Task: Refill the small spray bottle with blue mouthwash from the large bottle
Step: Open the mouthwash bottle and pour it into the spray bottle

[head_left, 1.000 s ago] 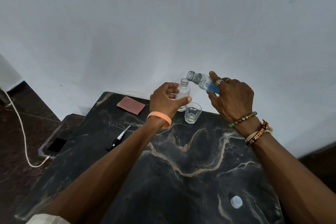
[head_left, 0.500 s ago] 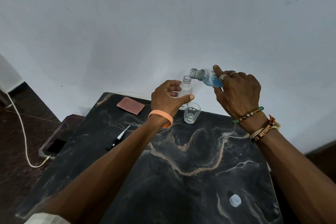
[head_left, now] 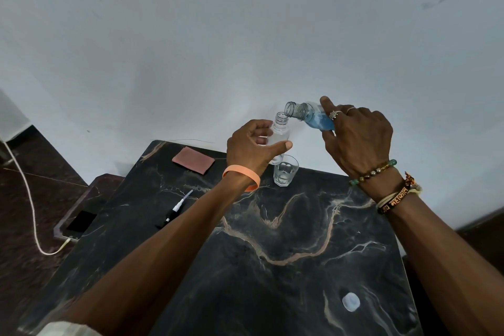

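My left hand (head_left: 252, 148) grips the small clear spray bottle (head_left: 279, 135) upright above the far edge of the table, its neck uncapped. My right hand (head_left: 357, 139) holds the large bottle (head_left: 311, 116) tilted to the left, blue mouthwash pooled in its lower side. Its open mouth sits just above and right of the small bottle's neck. The spray pump head (head_left: 174, 209) lies on the black marble table (head_left: 272, 254) to the left. A white cap (head_left: 351, 301) lies near the table's front right.
A small clear glass (head_left: 285, 173) stands on the table just below the small bottle. A reddish cloth (head_left: 193, 159) lies at the far left corner. A phone (head_left: 80, 222) on a white cable (head_left: 27, 191) rests on a low ledge left of the table. The wall is close behind.
Both hands have risen slightly with their bottles. The large bottle's mouth has come closer to the small bottle's neck and stays tilted.
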### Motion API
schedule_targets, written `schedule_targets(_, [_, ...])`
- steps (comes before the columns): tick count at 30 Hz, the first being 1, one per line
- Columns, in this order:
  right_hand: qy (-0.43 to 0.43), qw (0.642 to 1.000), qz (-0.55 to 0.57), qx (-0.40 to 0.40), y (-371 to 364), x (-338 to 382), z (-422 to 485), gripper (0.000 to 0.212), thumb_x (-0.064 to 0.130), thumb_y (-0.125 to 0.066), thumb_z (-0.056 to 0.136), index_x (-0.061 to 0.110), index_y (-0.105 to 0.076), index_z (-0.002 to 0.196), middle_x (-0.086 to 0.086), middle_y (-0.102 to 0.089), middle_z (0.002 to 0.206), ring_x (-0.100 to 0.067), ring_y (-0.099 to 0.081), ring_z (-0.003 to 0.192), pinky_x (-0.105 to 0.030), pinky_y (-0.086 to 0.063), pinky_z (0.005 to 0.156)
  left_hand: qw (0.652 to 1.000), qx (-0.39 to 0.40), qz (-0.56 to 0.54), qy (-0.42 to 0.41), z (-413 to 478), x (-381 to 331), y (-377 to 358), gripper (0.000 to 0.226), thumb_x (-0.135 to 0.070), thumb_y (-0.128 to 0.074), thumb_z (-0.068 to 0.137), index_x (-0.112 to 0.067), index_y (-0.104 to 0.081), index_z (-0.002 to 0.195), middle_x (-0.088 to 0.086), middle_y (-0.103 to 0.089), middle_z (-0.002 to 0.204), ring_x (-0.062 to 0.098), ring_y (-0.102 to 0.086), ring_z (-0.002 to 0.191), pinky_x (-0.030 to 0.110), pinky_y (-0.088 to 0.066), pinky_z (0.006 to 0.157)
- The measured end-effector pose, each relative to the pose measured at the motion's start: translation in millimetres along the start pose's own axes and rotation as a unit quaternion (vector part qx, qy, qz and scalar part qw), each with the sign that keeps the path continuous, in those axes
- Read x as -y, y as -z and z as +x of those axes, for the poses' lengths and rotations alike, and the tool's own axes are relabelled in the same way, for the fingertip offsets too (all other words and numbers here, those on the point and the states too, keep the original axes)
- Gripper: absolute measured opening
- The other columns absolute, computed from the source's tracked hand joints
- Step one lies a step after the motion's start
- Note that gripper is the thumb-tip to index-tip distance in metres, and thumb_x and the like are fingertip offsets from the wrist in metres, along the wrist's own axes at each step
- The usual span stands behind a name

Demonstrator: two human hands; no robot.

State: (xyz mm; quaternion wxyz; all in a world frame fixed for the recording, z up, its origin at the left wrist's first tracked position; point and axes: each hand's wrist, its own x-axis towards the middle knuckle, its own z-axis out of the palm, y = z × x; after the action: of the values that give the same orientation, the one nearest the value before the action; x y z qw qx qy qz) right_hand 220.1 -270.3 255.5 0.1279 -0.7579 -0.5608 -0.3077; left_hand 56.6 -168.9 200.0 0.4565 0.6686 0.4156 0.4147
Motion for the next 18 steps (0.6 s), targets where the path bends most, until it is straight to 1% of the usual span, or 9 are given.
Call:
schedule_targets(4, [-0.003, 1.0, -0.008, 0.006, -1.1, -2.2, -0.5, 0.052, 0.023, -0.067, 0.086, 0.014, -0.055, 0.136, -0.016, -0.071, 0.097, -0.038, -0.065, 0.078, -0.039, -0.048, 0.068, 1.0, 0.003, -0.003, 0.002, -0.2, 1.0, -0.9, 0.057, -0.043, -0.089, 0.057, -0.027, -0.066, 0.106, -0.005, -0.072, 0.1, 0.008, -0.068, 0.085, 0.033, -0.059, 0.078])
schedule_targets(7, [-0.002, 1.0, -0.004, -0.011, -0.8, -3.3, 0.0, 0.051, 0.02, -0.07, 0.082, 0.012, -0.059, 0.132, -0.016, -0.072, 0.092, -0.038, -0.064, 0.073, -0.038, -0.046, 0.064, 1.0, 0.002, 0.0, 0.0, -0.8, 1.8, -2.4, 0.055, -0.045, -0.089, 0.056, -0.03, -0.065, 0.104, -0.008, -0.071, 0.097, 0.005, -0.068, 0.084, 0.032, -0.059, 0.078])
schedule_targets(9, [0.0, 1.0, -0.005, -0.016, -1.2, -3.7, 0.1, 0.051, 0.019, -0.071, 0.081, 0.012, -0.06, 0.131, -0.016, -0.072, 0.091, -0.038, -0.064, 0.072, -0.038, -0.047, 0.063, 1.0, 0.0, 0.001, -0.001, -0.8, 1.7, -3.4, 0.055, -0.045, -0.089, 0.057, -0.03, -0.065, 0.104, -0.008, -0.071, 0.098, 0.006, -0.068, 0.084, 0.033, -0.06, 0.078])
schedule_targets(18, [0.002, 1.0, -0.011, 0.006, -2.6, -6.1, 1.8, 0.055, 0.02, -0.071, 0.082, 0.012, -0.057, 0.134, -0.019, -0.071, 0.098, -0.04, -0.065, 0.079, -0.04, -0.048, 0.068, 1.0, 0.001, 0.0, -0.001, 1.7, 1.9, -6.1, 0.056, -0.044, -0.089, 0.058, -0.027, -0.066, 0.106, -0.005, -0.072, 0.104, 0.007, -0.067, 0.085, 0.03, -0.059, 0.078])
